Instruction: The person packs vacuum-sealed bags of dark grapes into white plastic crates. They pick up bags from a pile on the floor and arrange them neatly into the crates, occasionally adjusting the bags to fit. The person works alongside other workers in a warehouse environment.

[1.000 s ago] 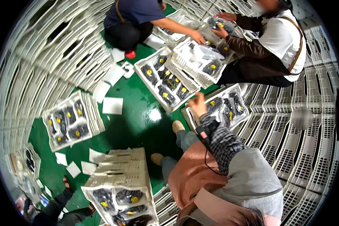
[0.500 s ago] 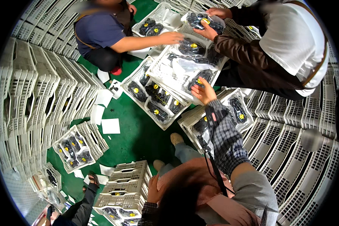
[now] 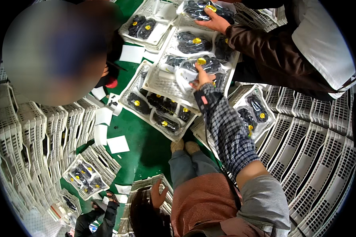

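My right hand (image 3: 203, 77) reaches into the upper white crate (image 3: 166, 81) and grips a clear bag of dark grapes (image 3: 209, 65) with a round yellow label. The bag is tilted, and its white underside shows beside my fingers. Other bags of grapes (image 3: 192, 41) lie around it in the same crate. My left hand (image 3: 158, 193) is low by my side, fingers stretched out over the rim of a stack of white crates (image 3: 146, 183), holding nothing.
A co-worker's hand (image 3: 215, 19) holds another grape bag opposite me. A full crate (image 3: 162, 126) sits partly under the upper one. Tall crate stacks (image 3: 304, 158) curve along the right. White paper sheets (image 3: 118, 144) lie on the green floor (image 3: 140, 158).
My right hand has moved farther into the upper crate and taken hold of a grape bag. The co-worker on the left has leaned nearer and withdrawn their hand from that crate.
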Demonstrator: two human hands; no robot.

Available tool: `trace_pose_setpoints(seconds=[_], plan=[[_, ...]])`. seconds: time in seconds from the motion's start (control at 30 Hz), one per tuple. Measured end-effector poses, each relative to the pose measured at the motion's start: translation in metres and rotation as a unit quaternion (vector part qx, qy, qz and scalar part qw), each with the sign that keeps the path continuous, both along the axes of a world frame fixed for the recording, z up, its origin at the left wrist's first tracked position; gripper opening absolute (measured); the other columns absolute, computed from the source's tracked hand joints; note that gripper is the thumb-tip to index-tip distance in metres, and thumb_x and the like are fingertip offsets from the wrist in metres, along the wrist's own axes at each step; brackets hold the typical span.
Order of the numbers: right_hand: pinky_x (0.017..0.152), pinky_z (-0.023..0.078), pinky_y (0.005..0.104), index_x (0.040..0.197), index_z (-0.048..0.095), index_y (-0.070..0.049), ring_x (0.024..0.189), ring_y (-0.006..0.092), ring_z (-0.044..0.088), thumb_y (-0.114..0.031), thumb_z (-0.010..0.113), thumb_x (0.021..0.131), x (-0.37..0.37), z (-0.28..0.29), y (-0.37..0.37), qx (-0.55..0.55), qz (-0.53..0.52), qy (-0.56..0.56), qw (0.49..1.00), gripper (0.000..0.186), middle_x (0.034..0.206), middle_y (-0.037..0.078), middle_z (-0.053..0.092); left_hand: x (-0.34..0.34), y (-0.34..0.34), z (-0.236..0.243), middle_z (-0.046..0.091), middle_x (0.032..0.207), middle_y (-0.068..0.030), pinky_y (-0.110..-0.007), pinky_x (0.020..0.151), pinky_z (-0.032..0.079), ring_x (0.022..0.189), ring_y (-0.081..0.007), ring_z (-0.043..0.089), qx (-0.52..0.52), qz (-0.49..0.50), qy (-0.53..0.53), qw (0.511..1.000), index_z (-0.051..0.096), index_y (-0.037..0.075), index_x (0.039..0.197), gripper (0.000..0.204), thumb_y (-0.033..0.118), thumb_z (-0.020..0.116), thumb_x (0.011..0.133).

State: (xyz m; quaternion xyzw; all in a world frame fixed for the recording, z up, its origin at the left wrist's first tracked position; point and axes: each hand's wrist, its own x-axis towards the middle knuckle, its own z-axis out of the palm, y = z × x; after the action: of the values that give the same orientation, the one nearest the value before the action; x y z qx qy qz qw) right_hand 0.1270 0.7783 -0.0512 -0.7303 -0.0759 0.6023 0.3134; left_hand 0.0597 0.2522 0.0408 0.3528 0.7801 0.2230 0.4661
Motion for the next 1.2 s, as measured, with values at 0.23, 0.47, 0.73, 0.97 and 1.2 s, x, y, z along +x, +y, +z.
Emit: trace_pose_setpoints(seconds=[0.23, 0.47, 0.73, 0.97, 1.2], plan=[[0.087, 0.043, 0.0475, 0.113, 0.054, -0.011, 0.104, 0.0254, 0.054, -0.024, 0.064, 0.084, 0.061, -0.021, -0.049, 0.156, 0.019, 0.367, 0.917, 0.033, 0.115, 0.003, 0.055, -0.035, 0.221, -0.019, 0.058, 0.110, -0.0105, -0.027, 0.084, 0.045, 0.098, -0.0155, 0.056, 0.169, 0.072, -0.246, 0.952, 0.048, 0.001, 0.123, 0.041, 0.008, 0.061, 0.084], [0.091, 0.045, 0.0341, 0.132, 0.034, -0.001, 0.108, 0.0210, 0.053, -0.014, 0.059, 0.086, 0.114, 0.077, -0.126, 0.234, 0.202, 0.291, 0.905, 0.054, 0.120, 0.011, 0.052, -0.004, 0.361, 0.023, 0.057, 0.111, -0.0062, -0.023, 0.084, 0.043, 0.097, -0.0098, 0.053, 0.240, 0.168, -0.423, 0.857, 0.050, -0.004, 0.120, 0.037, 0.011, 0.059, 0.088], [0.085, 0.041, 0.0228, 0.121, 0.047, -0.001, 0.095, 0.0082, 0.051, -0.017, 0.059, 0.089, 0.124, 0.129, -0.162, 0.268, 0.195, 0.113, 0.936, 0.038, 0.107, 0.002, 0.056, 0.041, 0.335, 0.026, 0.060, 0.103, -0.0027, -0.021, 0.081, 0.042, 0.092, -0.0063, 0.052, 0.186, 0.157, -0.468, 0.849, 0.052, -0.004, 0.118, 0.033, 0.012, 0.057, 0.090], [0.086, 0.040, 0.0247, 0.122, 0.045, 0.001, 0.097, 0.0097, 0.049, -0.021, 0.059, 0.089, 0.153, 0.135, -0.170, 0.274, 0.242, 0.065, 0.929, 0.042, 0.110, 0.003, 0.055, 0.074, 0.328, 0.024, 0.060, 0.098, -0.0008, -0.019, 0.076, 0.041, 0.086, -0.0048, 0.052, 0.165, 0.227, -0.561, 0.779, 0.056, -0.002, 0.110, 0.027, 0.017, 0.055, 0.092], [0.092, 0.040, 0.0272, 0.129, 0.035, 0.000, 0.105, 0.0125, 0.049, -0.012, 0.071, 0.078, 0.168, 0.156, -0.174, 0.295, 0.292, 0.114, 0.903, 0.063, 0.116, 0.005, 0.052, 0.086, 0.331, 0.034, 0.059, 0.084, 0.0027, -0.018, 0.069, 0.040, 0.076, -0.0029, 0.051, 0.173, 0.213, -0.485, 0.830, 0.059, -0.001, 0.102, 0.021, 0.016, 0.058, 0.090]])
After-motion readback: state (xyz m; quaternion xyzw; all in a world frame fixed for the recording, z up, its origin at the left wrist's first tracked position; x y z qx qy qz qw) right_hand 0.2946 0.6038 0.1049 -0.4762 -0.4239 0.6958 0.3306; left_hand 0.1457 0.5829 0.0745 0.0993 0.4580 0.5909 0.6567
